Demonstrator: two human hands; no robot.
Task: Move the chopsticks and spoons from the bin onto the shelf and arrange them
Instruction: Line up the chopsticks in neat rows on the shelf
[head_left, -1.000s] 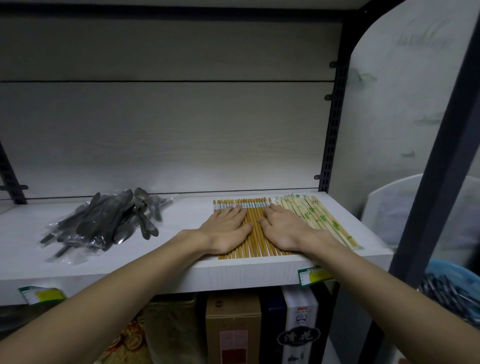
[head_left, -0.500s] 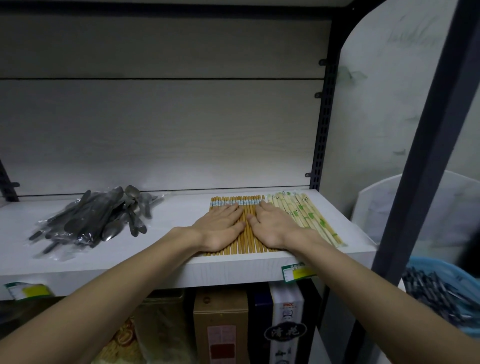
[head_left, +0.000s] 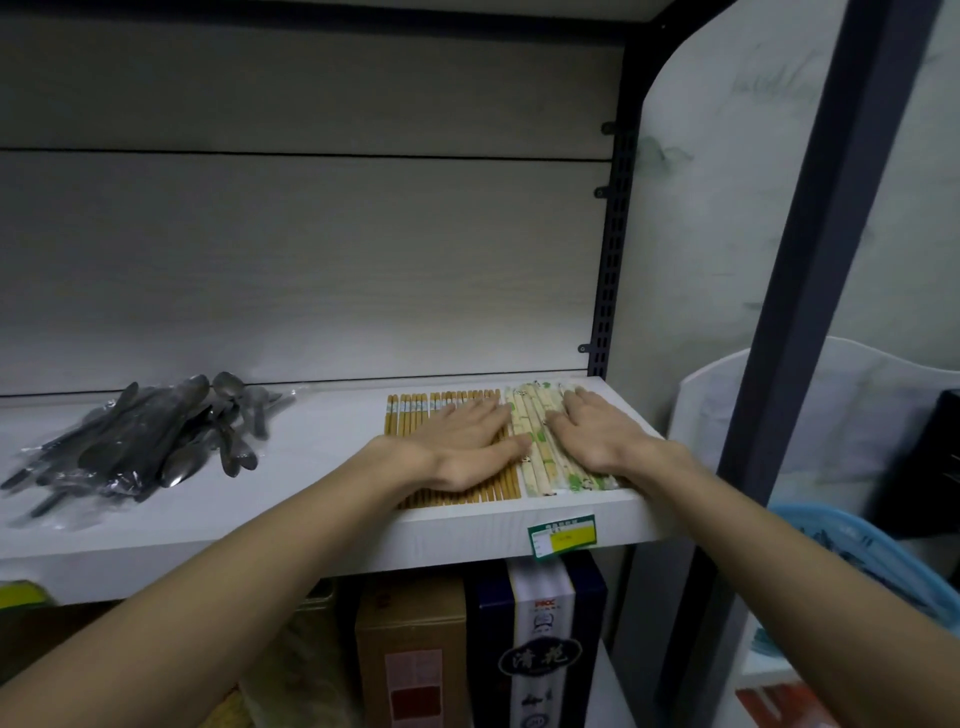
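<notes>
My left hand (head_left: 470, 441) and right hand (head_left: 597, 434) have slid right, fingers flat and wide; the right one now presses the pale chopsticks (head_left: 540, 447).

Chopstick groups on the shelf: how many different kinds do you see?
2. The brown chopsticks lie in a row under the left hand; the pale wrapped chopsticks lie beside them under the right hand. The hands may hide more.
</notes>
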